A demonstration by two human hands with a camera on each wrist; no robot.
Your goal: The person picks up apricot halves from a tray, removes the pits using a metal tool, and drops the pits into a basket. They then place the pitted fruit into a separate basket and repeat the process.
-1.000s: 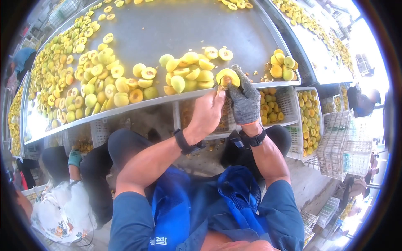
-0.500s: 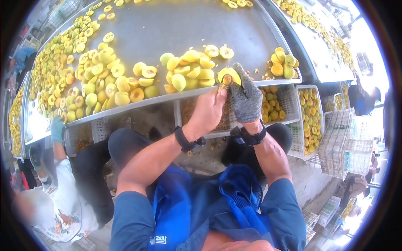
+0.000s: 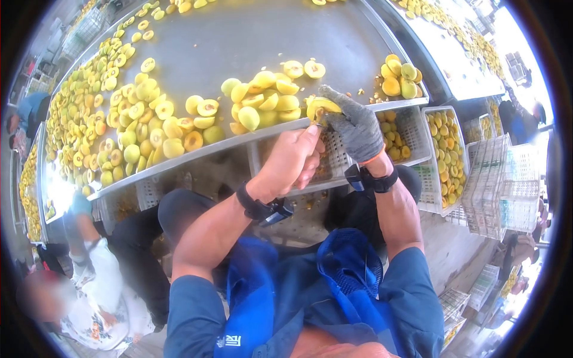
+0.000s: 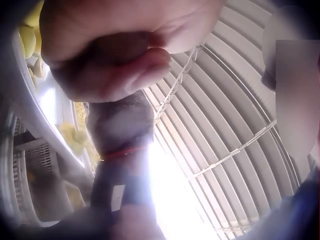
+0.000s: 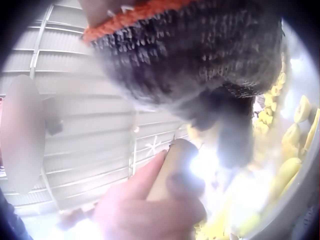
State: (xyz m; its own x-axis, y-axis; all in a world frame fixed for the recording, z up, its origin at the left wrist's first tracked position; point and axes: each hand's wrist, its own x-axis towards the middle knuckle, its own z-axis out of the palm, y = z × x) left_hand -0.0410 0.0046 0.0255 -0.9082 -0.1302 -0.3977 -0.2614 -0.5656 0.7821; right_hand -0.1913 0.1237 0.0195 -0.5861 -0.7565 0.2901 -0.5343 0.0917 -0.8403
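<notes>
My bare left hand [image 3: 292, 158] grips a slim tool with a pale handle [image 5: 167, 175], thumb pressed along its top; the tool's tip is hidden at the fruit. My right hand [image 3: 358, 128], in a grey knit glove with an orange cuff, holds a yellow peach half [image 3: 323, 106] between thumb and fingers. That half is tilted, its rounded rim uppermost, just over the table's front edge. Both hands meet at the fruit. A heap of peach halves [image 3: 262, 98] lies on the metal table [image 3: 256, 36] behind them, with small pits scattered near.
More peach halves [image 3: 125, 119] cover the table's left side, and a small cluster [image 3: 401, 77] sits at its right corner. Plastic crates [image 3: 425, 185] with fruit stand below the edge. Stacked crates [image 3: 489, 185] are at right. Another person [image 3: 98, 292] sits at left.
The peach half has tipped, so its cut face with the pit no longer faces up. My gloved hand has turned with it. The neighbour's gloved hand has risen to the table edge.
</notes>
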